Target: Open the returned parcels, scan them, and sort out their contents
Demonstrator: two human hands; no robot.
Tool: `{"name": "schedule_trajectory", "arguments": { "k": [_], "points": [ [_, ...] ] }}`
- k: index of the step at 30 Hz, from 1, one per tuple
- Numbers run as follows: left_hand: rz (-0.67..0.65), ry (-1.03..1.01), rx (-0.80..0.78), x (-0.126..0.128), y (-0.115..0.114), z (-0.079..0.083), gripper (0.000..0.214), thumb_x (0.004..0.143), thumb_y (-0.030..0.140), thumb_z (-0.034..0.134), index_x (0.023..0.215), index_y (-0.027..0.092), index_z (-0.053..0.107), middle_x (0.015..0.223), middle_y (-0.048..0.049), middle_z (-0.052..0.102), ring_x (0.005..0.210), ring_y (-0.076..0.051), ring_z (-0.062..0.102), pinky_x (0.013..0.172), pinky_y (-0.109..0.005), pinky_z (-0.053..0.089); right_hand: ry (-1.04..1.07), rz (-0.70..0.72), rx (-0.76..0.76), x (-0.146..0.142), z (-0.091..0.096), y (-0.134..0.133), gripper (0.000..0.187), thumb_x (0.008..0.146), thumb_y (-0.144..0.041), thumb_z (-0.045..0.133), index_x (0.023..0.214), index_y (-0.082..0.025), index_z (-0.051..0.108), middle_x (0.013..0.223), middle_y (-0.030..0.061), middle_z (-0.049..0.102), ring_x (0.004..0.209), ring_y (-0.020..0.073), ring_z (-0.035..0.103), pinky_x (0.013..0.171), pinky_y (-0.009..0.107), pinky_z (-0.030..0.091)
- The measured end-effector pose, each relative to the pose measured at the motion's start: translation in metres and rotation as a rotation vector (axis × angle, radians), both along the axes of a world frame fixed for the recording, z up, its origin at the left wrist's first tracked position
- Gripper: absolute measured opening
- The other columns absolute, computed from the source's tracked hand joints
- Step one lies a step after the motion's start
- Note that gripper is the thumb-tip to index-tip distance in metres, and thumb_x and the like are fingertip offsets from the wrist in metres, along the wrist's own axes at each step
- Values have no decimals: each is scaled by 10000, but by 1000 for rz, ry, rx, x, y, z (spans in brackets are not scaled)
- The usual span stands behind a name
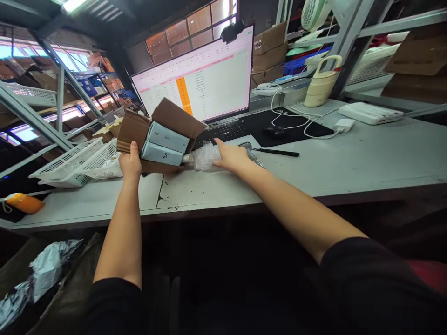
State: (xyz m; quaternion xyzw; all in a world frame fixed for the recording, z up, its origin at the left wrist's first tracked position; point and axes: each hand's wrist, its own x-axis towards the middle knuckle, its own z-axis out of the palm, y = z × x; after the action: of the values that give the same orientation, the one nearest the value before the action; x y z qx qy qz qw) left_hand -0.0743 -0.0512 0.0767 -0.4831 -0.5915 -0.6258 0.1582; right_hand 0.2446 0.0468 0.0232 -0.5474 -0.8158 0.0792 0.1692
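Note:
My left hand (131,160) grips the left side of an open cardboard box (176,116), which is tilted so its inside faces me. Two pale blue-white boxes (164,142) with small dark print sit inside it, side by side. My right hand (232,156) is closed on clear bubble wrap (206,156) just right of the cardboard box. The wrap is blurred, and whether something lies inside it I cannot tell. Close behind the right hand is a grey handheld object (247,148), partly hidden, beside a black pen-like stick (277,152).
A monitor (216,74) stands behind a black keyboard (223,132). A mouse (275,131) lies on a black pad, with white cables, a white power bank (370,113) and a cream jug (321,83) to the right. White baskets (77,163) stand left; an orange item (24,203) is at the left edge.

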Motion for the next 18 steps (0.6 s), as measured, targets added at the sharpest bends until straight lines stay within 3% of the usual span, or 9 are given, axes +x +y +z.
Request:
{"name": "schedule_trajectory", "arguments": {
  "k": [3, 6, 9, 13, 15, 18],
  "points": [
    [9, -23, 37, -9, -6, -5, 549, 870, 570, 533, 1041, 79, 708, 1159, -205, 733, 1226, -322, 666, 1121, -418, 499, -7, 49, 220, -5, 17, -9, 942, 812, -471, 807, 1587, -167, 365, 1417, 246, 556, 1253, 438, 543, 1007, 562, 456],
    [21, -10, 60, -7, -10, -9, 544, 879, 553, 539, 1088, 80, 707, 1214, -197, 721, 1279, -310, 636, 1146, -404, 479, -9, 202, 447, -30, 16, -22, 750, 884, -460, 721, 1507, -125, 469, 1502, 221, 487, 1333, 398, 448, 1113, 528, 372],
    [55, -9, 35, 5, -12, -10, 533, 895, 567, 533, 1036, 89, 721, 1142, -191, 743, 1227, -321, 664, 1104, -429, 514, -77, 339, 278, -74, -12, -36, 669, 920, -514, 652, 1465, -150, 518, 1477, 183, 534, 1307, 351, 488, 1084, 469, 416],
    [49, 4, 9, 17, -13, -10, 511, 905, 568, 532, 999, 102, 720, 1104, -182, 751, 1177, -319, 688, 1087, -444, 525, -115, 326, 153, -118, -48, -43, 670, 922, -532, 629, 1442, -119, 541, 1528, 236, 468, 1379, 419, 428, 1034, 536, 450],
    [24, 19, 36, 13, -14, -12, 505, 909, 554, 534, 1029, 96, 711, 1136, -186, 742, 1207, -314, 675, 1111, -436, 508, -128, 337, 146, -121, -53, -38, 575, 939, -490, 603, 1378, -119, 605, 1462, 237, 526, 1341, 421, 467, 1001, 531, 469],
    [24, -9, 78, -4, -16, -17, 503, 920, 520, 533, 1106, 80, 690, 1190, -189, 724, 1255, -293, 649, 1134, -403, 489, -174, 367, 111, -104, -51, -25, 385, 943, -285, 571, 1280, -145, 691, 1415, 214, 570, 1186, 370, 595, 911, 458, 512]
  ]
}}
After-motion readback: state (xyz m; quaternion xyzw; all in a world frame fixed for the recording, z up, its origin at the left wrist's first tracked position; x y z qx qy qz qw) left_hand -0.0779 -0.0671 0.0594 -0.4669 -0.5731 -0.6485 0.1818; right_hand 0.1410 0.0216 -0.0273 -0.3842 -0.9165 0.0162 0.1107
